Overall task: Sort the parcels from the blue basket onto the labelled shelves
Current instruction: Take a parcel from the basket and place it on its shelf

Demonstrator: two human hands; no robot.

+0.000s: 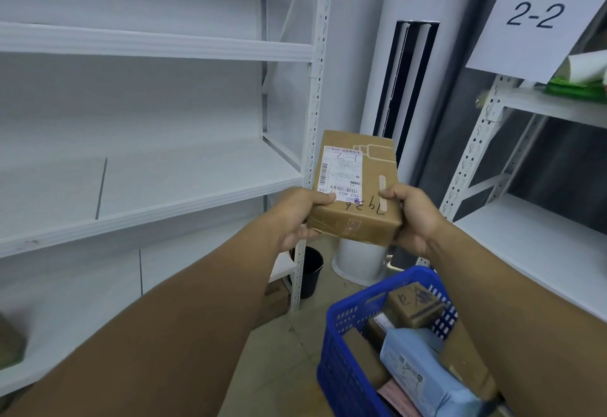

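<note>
I hold a brown cardboard parcel up in front of me with both hands. Its white shipping label carries a handwritten "1-2", and "7936" is written on the cardboard. My left hand grips its near left corner, thumb on the label. My right hand grips the near right corner, thumb on top. Below, at the lower right, the blue basket stands on the floor with several parcels inside, among them a small brown box and a light blue mailer bag.
White shelves fill the left side. A second white rack on the right carries a paper sign "2-2" and a green and white item. A white tower air conditioner stands behind the parcel; a black bin sits on the floor.
</note>
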